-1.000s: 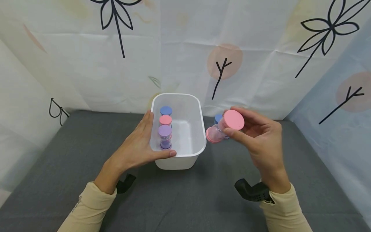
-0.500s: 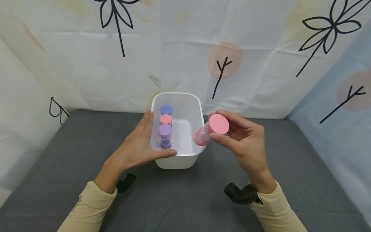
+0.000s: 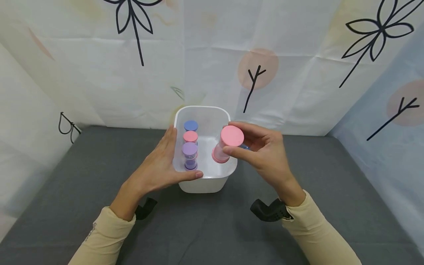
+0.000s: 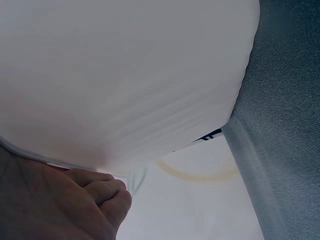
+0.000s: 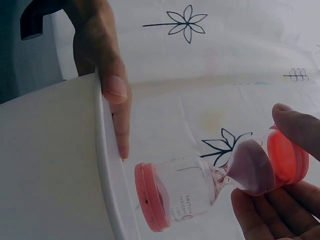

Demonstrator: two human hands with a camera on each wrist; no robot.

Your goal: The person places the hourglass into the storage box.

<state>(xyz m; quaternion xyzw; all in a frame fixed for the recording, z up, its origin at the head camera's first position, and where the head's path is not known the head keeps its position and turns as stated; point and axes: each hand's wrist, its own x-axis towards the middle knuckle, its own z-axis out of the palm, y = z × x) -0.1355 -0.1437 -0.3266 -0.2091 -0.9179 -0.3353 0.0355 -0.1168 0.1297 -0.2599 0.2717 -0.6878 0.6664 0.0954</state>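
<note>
My right hand (image 3: 265, 156) pinches a pink-capped sand timer (image 3: 232, 137) near its upper cap, thumb on one side and fingers on the other. The timer is tilted over the right part of the white plastic tub (image 3: 202, 186), its lower cap inside the rim outline. Purplish sand shows in the bulb nearer my fingers in the right wrist view. My left hand (image 3: 154, 165) rests along the tub's left side with fingers straight, thumb laid across the front rim. Inside, along the left wall, stand a blue timer (image 3: 190, 126), a pink timer (image 3: 190, 137) and a purple timer (image 3: 190, 149).
A bluish clear object (image 3: 245, 146) shows partly behind my right hand, just right of the tub. The tub stands on a grey cloth-covered table (image 3: 205, 228). A printed fabric backdrop (image 3: 205, 59) rises behind and at both sides.
My right hand has carried the pink sand timer leftward, from beside the tub to over its right part, and the timer has become more upright. My left hand stays on the tub.
</note>
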